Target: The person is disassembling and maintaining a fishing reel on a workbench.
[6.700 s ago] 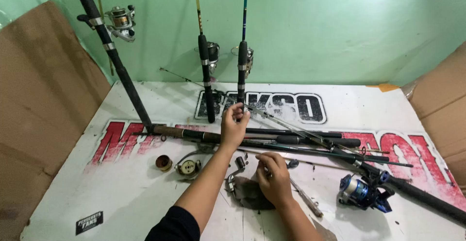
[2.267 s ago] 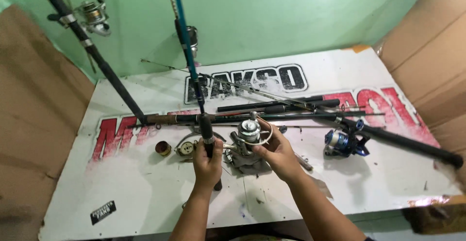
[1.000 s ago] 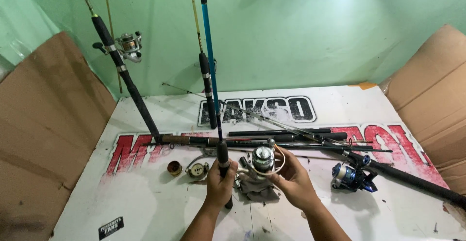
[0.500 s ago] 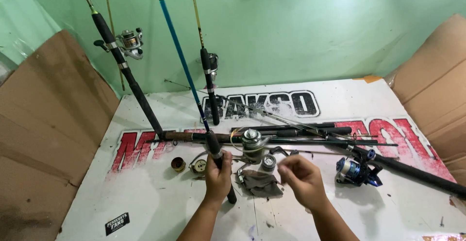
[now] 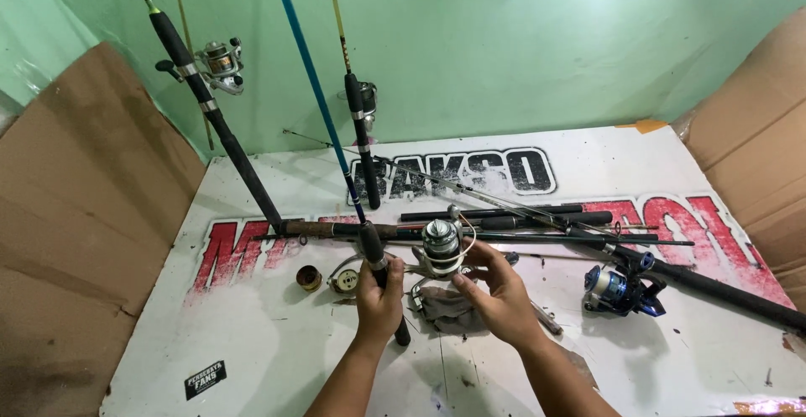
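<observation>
My left hand [image 5: 379, 301] grips the black handle of a blue fishing rod [image 5: 312, 89], which slants up and to the left from the white printed mat [image 5: 252, 333]. A silver spinning reel [image 5: 441, 247] sits at the handle, just right of my left hand. My right hand [image 5: 497, 293] is beside the reel, fingertips touching its lower part and a thin line loop. A grey rag [image 5: 449, 308] lies under my right hand.
Two other rods with reels [image 5: 220, 64] [image 5: 361, 123] lean against the green wall. Several dark rod sections [image 5: 520, 220] lie across the mat. A blue reel [image 5: 617, 289] is at right, two small round parts [image 5: 309, 278] at left. Cardboard sheets [image 5: 75, 215] flank both sides.
The blue rod has tipped from upright to slanting left. My right hand went back to the reel after pulling away briefly. The camera has shifted slightly.
</observation>
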